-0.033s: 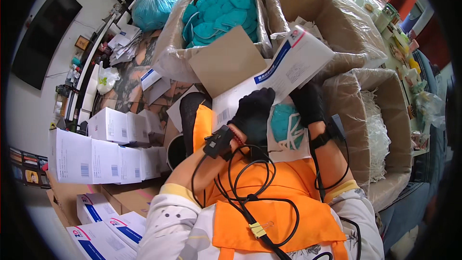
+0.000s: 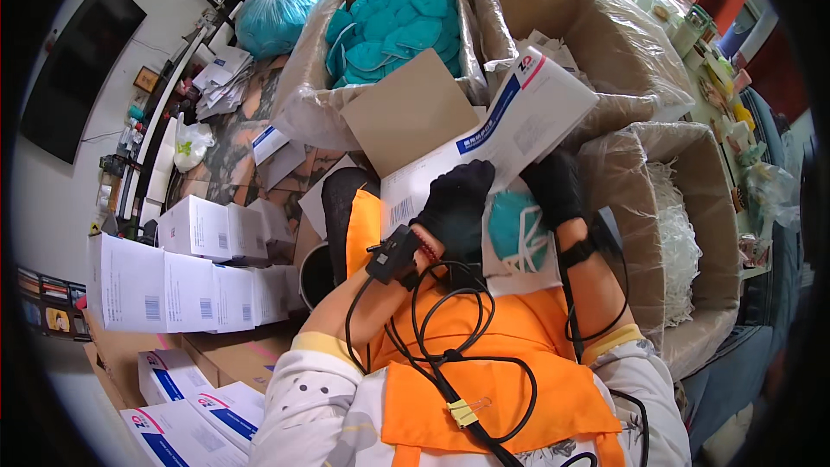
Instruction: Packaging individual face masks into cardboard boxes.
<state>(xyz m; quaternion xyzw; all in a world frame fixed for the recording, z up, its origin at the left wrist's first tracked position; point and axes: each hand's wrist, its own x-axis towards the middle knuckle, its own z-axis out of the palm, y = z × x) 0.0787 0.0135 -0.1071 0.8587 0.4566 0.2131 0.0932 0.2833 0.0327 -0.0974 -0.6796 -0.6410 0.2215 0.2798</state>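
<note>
- Well, from my end the white carton [image 2: 553, 104] slants across both hands, printed face up, so I use it as landmark.
- My left hand [image 2: 458, 199], black-gloved, is at the carton's near edge with fingers curled in, apparently gripping it; I judge this steadies the cardboard.
- My right hand [image 2: 553, 188] is at the carton's near right edge; its fingertips are tucked out of sight, so I cannot tell whether they pinch or stay loose.
- A teal mask [image 2: 506, 220] with white straps shows in a pale packet [image 2: 497, 277] just on the near side of the carton, over the orange apron [image 2: 510, 320], probably to keep it within both hands' reach.
- Beyond the carton, a lined box [image 2: 303, 78] holds loose teal masks [image 2: 393, 26]; right of it, white strands [image 2: 679, 251] fill another; open tops presumably ease access.
- Left of the carton, white boxes [image 2: 125, 281] stand in close rows, likely saving room.
</note>
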